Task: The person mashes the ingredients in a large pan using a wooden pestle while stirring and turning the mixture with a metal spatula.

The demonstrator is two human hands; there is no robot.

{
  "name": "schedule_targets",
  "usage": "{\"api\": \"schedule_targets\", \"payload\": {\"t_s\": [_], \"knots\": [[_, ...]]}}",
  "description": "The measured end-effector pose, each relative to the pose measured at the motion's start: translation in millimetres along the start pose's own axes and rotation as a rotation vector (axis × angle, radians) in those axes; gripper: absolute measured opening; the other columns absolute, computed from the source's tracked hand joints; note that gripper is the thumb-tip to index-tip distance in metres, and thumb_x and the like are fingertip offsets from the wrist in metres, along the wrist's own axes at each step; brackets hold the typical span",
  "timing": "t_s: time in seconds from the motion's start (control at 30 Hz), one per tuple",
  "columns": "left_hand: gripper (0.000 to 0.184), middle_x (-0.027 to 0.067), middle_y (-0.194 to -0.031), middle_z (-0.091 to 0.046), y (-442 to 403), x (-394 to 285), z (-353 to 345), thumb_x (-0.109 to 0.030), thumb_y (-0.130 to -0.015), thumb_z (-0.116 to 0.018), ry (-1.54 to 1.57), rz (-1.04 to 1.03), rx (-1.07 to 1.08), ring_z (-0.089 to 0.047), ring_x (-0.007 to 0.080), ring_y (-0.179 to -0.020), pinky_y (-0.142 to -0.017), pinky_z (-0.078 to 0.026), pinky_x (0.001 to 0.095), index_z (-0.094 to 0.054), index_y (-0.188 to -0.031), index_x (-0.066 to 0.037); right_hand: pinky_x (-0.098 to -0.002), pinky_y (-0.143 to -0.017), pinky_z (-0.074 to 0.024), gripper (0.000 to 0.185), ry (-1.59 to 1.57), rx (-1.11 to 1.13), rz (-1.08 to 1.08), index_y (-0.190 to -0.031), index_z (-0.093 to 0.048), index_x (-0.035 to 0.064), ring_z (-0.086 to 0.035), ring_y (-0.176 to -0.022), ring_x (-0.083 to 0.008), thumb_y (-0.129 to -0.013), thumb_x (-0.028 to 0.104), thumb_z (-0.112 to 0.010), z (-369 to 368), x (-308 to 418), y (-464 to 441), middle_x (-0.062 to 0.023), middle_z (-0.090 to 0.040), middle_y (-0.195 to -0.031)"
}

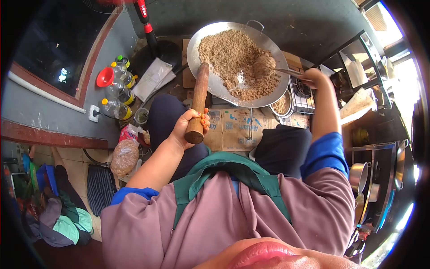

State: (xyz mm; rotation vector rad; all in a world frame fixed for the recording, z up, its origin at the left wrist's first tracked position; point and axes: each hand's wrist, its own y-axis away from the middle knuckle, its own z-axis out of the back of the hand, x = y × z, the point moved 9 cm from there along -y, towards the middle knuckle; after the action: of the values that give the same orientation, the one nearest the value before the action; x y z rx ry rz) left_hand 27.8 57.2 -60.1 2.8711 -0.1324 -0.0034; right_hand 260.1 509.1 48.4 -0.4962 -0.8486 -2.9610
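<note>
A wide metal wok holds a large heap of brown crumbly food. My left hand is closed around the lower part of a thick wooden pestle. The pestle points up and away, with its far end over or at the wok's near left rim. My right hand grips the handle of a metal spatula at the wok's right side. Its head is in the food and coated with it, so its exact shape is hidden.
Below the wok's right rim stands a metal pot with similar brown food. Several bottles and a red funnel line the left wall. A filled plastic bag sits by my left leg. Shelves stand at right.
</note>
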Motion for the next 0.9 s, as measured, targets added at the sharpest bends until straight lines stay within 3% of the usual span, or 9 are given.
{"api": "schedule_targets", "payload": {"t_s": [0.1,0.23,0.3,0.37,0.43,0.63,0.7,0.83,0.9], "knots": [[0.038,0.0054,-0.088,-0.053,-3,0,5,-0.010,-0.085,-0.054,-0.003,-0.012,-0.012,-0.058,0.0160,-0.076,-0.073,-0.056,0.0329,-0.048,-0.122,0.000,-0.0341,-0.053,-0.0490,0.023,0.162,0.102,0.214,-0.082,-0.070,0.0013,-0.062,-0.059,-0.0184,-0.084,0.023,-0.075,-84,52,-43,-0.0082,-0.062,-0.062],[0.039,0.0061,-0.088,-0.053,-2,-2,3,-0.010,-0.086,-0.053,-0.015,-0.020,-0.034,-0.057,0.0164,-0.076,-0.073,-0.056,0.0335,-0.048,-0.123,0.000,-0.0431,-0.081,-0.0541,0.028,0.738,-0.322,0.727,-0.091,-0.073,-0.0030,-0.068,-0.085,-0.0391,-0.077,0.022,-0.073,-61,101,19,-0.0243,-0.070,-0.089],[0.040,0.0065,-0.088,-0.053,-1,-3,4,-0.010,-0.086,-0.053,-0.012,-0.021,-0.044,-0.057,0.0166,-0.076,-0.073,-0.057,0.0339,-0.048,-0.124,0.000,-0.0423,-0.079,-0.0545,0.028,0.638,-0.252,0.605,-0.092,-0.073,-0.0017,-0.070,-0.081,-0.0344,-0.078,0.023,-0.072,-15,86,59,-0.0226,-0.070,-0.087],[0.040,0.0066,-0.088,-0.053,-1,-4,4,-0.010,-0.086,-0.052,0.008,-0.009,-0.034,-0.057,0.0167,-0.076,-0.073,-0.057,0.0342,-0.047,-0.124,0.000,-0.0382,-0.056,-0.0492,0.019,0.476,-0.155,0.548,-0.087,-0.071,-0.0042,-0.062,-0.053,-0.0235,-0.082,0.014,-0.068,22,53,58,-0.0135,-0.065,-0.062],[0.039,0.0069,-0.088,-0.053,0,-7,4,-0.010,-0.086,-0.053,0.010,-0.006,-0.042,-0.057,0.0164,-0.075,-0.073,-0.056,0.0339,-0.047,-0.123,-0.001,-0.0302,-0.041,-0.0366,0.017,0.288,-0.060,0.292,-0.081,-0.069,-0.0015,-0.053,-0.046,-0.0144,-0.086,0.015,-0.066,43,32,65,-0.0049,-0.056,-0.056],[0.038,0.0076,-0.088,-0.053,2,-9,3,-0.010,-0.085,-0.054,-0.012,-0.023,-0.070,-0.057,0.0159,-0.073,-0.071,-0.055,0.0329,-0.047,-0.121,-0.002,-0.0286,-0.040,-0.0408,0.021,-0.108,0.001,0.053,-0.098,-0.071,0.0051,-0.053,-0.049,-0.0132,-0.091,0.024,-0.066,-30,14,-66,-0.0048,-0.062,-0.066],[0.038,0.0076,-0.088,-0.053,1,-8,2,-0.010,-0.085,-0.054,0.000,-0.022,-0.072,-0.057,0.0159,-0.073,-0.071,-0.055,0.0329,-0.047,-0.121,-0.002,-0.0299,-0.041,-0.0427,0.026,-0.025,-0.051,0.249,-0.093,-0.072,0.0039,-0.055,-0.050,-0.0125,-0.090,0.030,-0.068,-75,54,-82,-0.0056,-0.064,-0.069],[0.038,0.0076,-0.088,-0.053,-1,-8,2,-0.010,-0.085,-0.054,-0.028,-0.031,-0.074,-0.056,0.0160,-0.073,-0.071,-0.055,0.0328,-0.048,-0.121,-0.002,-0.0411,-0.076,-0.0549,0.029,0.555,-0.311,0.736,-0.096,-0.074,0.0047,-0.069,-0.082,-0.0320,-0.081,0.030,-0.073,-64,135,-11,-0.0166,-0.072,-0.087],[0.038,0.0074,-0.088,-0.053,-1,-8,1,-0.010,-0.085,-0.054,-0.032,-0.031,-0.076,-0.057,0.0162,-0.073,-0.071,-0.055,0.0329,-0.048,-0.121,-0.002,-0.0419,-0.083,-0.0540,0.026,0.718,-0.293,0.586,-0.103,-0.075,0.0136,-0.069,-0.094,-0.0324,-0.080,0.025,-0.072,-23,141,31,-0.0142,-0.072,-0.100]]}}
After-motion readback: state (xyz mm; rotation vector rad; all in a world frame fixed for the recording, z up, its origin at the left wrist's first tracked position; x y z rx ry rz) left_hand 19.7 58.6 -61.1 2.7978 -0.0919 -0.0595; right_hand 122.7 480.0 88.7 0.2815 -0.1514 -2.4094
